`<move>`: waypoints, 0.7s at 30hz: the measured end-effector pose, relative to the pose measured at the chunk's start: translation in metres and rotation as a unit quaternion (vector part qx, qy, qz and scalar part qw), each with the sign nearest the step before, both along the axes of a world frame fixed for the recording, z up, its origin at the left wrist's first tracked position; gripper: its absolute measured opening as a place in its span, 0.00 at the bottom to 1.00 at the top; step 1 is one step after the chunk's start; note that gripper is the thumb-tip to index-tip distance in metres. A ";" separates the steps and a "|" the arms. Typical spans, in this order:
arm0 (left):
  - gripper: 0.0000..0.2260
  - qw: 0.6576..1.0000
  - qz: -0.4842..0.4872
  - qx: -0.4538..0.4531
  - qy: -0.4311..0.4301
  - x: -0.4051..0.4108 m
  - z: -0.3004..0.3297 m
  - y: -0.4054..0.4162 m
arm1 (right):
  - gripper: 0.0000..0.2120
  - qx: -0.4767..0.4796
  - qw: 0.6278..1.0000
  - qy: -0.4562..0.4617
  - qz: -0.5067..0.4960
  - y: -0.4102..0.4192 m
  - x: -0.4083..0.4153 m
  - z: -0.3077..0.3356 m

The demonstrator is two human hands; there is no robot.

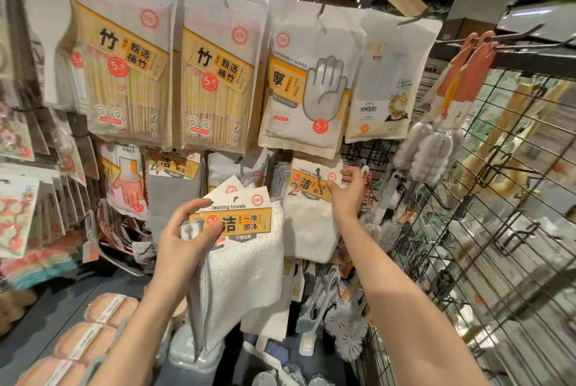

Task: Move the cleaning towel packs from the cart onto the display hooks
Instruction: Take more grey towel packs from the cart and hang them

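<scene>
My left hand (184, 233) grips a small stack of white cleaning towel packs (243, 261) by their orange and white header cards, held up in front of the display. Another white cleaning towel pack (307, 220) hangs on a dark display hook (318, 177) to the right of them. My right hand (347, 191) holds the right edge of that pack's header card, thumb in front and fingers behind. The cart is out of view.
Bamboo chopstick packs (124, 74), disposable glove packs (305, 83) and another white pack hang in the row above. A black wire grid panel (498, 198) with bottle brushes (433, 148) stands at the right. Sponges (93, 332) lie on the grey shelf at the lower left.
</scene>
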State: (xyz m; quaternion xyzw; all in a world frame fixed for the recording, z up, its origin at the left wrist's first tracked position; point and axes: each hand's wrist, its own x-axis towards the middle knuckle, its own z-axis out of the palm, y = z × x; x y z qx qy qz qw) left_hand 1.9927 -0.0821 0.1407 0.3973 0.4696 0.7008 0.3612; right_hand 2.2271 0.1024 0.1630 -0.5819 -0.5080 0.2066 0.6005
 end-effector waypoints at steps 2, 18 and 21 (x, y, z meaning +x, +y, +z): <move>0.19 1.000 0.002 0.004 -0.003 0.004 0.002 -0.001 | 0.14 0.004 1.000 -0.010 0.001 -0.001 0.002 0.000; 0.21 0.999 -0.027 0.020 0.006 0.029 0.007 -0.005 | 0.14 0.036 0.985 0.007 0.169 -0.092 0.008 0.016; 0.22 0.999 -0.031 0.016 0.017 0.034 0.006 -0.004 | 0.14 -0.005 0.967 -0.010 0.254 -0.115 0.004 0.017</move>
